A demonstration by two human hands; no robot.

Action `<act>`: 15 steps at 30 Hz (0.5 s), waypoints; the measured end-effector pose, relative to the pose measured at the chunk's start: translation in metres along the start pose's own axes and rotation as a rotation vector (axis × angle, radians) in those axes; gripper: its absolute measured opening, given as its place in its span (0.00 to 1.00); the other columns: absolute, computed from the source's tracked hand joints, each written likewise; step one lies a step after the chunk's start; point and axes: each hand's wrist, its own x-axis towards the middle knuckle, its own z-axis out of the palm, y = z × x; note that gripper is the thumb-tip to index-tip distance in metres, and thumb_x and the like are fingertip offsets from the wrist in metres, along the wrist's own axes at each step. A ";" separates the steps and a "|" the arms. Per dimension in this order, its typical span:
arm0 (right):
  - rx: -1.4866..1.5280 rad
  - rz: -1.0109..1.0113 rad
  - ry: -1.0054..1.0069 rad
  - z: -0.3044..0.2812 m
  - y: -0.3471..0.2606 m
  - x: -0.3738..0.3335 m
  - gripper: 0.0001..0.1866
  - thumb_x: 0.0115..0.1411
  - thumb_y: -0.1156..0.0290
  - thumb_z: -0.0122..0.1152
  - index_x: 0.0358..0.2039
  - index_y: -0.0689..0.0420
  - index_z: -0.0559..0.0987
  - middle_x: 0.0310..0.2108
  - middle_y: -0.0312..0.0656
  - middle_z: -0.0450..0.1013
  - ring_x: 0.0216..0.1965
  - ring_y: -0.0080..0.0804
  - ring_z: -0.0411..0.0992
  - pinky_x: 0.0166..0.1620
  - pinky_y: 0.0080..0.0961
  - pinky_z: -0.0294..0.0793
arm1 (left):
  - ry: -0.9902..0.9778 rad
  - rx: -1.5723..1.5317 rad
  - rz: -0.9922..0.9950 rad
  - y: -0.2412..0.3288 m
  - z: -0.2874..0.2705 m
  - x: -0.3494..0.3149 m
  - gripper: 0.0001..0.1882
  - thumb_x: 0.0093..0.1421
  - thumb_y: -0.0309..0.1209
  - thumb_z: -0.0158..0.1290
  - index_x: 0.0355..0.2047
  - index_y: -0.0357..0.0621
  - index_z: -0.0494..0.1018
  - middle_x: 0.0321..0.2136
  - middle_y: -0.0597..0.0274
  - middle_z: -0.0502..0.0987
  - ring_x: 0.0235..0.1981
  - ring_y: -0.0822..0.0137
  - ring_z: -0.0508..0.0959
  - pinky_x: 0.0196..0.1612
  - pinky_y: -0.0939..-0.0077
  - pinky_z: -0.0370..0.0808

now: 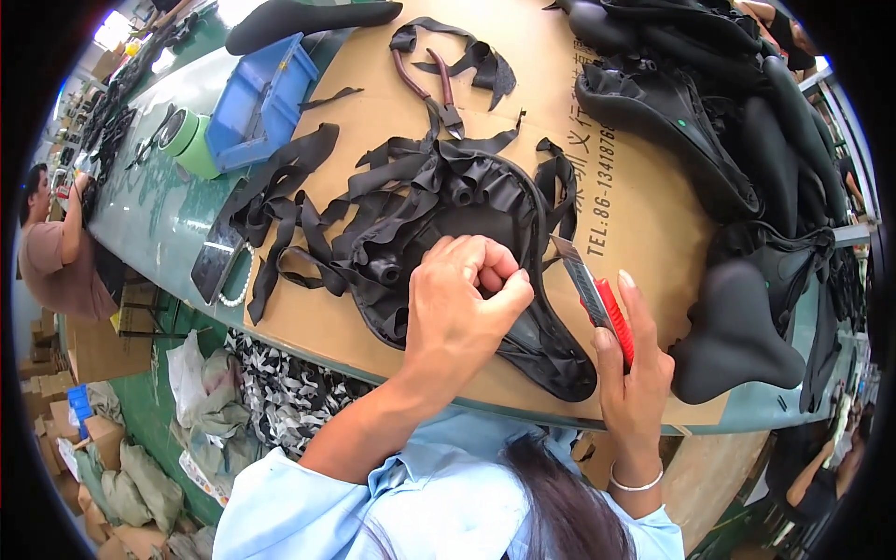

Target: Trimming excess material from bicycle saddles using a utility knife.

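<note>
A black bicycle saddle [557,362] lies upside down on a cardboard sheet [653,271], its hollow underside facing up and its nose toward me at the right. My left hand [453,303] is over its middle, thumb and fingers pinched together; what they hold, if anything, is hidden. In my right hand [639,373] is a red utility knife [611,313] with its blade out, pointing up and left beside the saddle's nose. Loose black fabric strips [294,159] lie over and around the saddle's far left side. Pliers [448,117] with dark red handles rest just beyond it.
More black saddles [667,131] are piled at the right, with one padded saddle [737,341] near the table edge. A blue bin [219,135], a green container [189,140] and a phone [219,247] with a beaded strap are at the left. A person [65,238] works beyond the left table edge.
</note>
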 end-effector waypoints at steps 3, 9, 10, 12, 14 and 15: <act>-0.195 -0.116 -0.185 -0.009 -0.016 0.009 0.30 0.56 0.77 0.60 0.60 0.47 0.71 0.22 0.41 0.71 0.17 0.33 0.67 0.22 0.27 0.67 | 0.007 -0.123 -0.067 0.001 -0.004 -0.002 0.06 0.45 0.26 0.57 0.19 0.39 0.71 0.17 0.62 0.71 0.23 0.66 0.69 0.28 0.70 0.67; -0.394 -0.071 -0.333 -0.010 -0.035 0.010 0.30 0.55 0.77 0.61 0.60 0.46 0.71 0.20 0.40 0.70 0.17 0.32 0.67 0.21 0.29 0.67 | 0.068 -0.138 -0.014 -0.004 -0.004 -0.002 0.06 0.44 0.25 0.57 0.18 0.39 0.70 0.17 0.63 0.69 0.22 0.68 0.67 0.26 0.73 0.65; -0.395 -0.073 -0.338 -0.014 -0.033 0.004 0.30 0.55 0.77 0.61 0.60 0.46 0.71 0.20 0.40 0.70 0.17 0.32 0.67 0.21 0.29 0.67 | 0.051 -0.145 0.007 -0.006 -0.007 -0.003 0.06 0.43 0.25 0.57 0.17 0.39 0.70 0.16 0.63 0.69 0.22 0.68 0.67 0.26 0.73 0.65; -0.175 0.032 -0.350 -0.025 -0.026 -0.007 0.29 0.55 0.77 0.61 0.59 0.48 0.71 0.24 0.42 0.74 0.18 0.33 0.69 0.23 0.28 0.68 | 0.036 -0.155 0.027 -0.007 -0.010 -0.004 0.07 0.43 0.25 0.57 0.17 0.39 0.70 0.16 0.63 0.68 0.21 0.68 0.67 0.26 0.74 0.65; -0.053 0.108 -0.301 -0.030 -0.020 -0.005 0.28 0.56 0.77 0.61 0.59 0.48 0.72 0.25 0.42 0.75 0.19 0.33 0.69 0.24 0.27 0.68 | -0.056 -0.219 0.014 -0.008 -0.012 -0.002 0.08 0.42 0.25 0.58 0.16 0.39 0.69 0.15 0.64 0.68 0.21 0.70 0.67 0.26 0.75 0.64; 0.068 0.186 -0.247 -0.030 -0.018 -0.004 0.27 0.56 0.77 0.61 0.58 0.49 0.73 0.26 0.43 0.76 0.19 0.33 0.69 0.25 0.26 0.68 | -0.057 -0.220 0.014 -0.008 -0.013 -0.001 0.08 0.42 0.25 0.58 0.16 0.39 0.69 0.15 0.64 0.68 0.21 0.70 0.67 0.26 0.75 0.64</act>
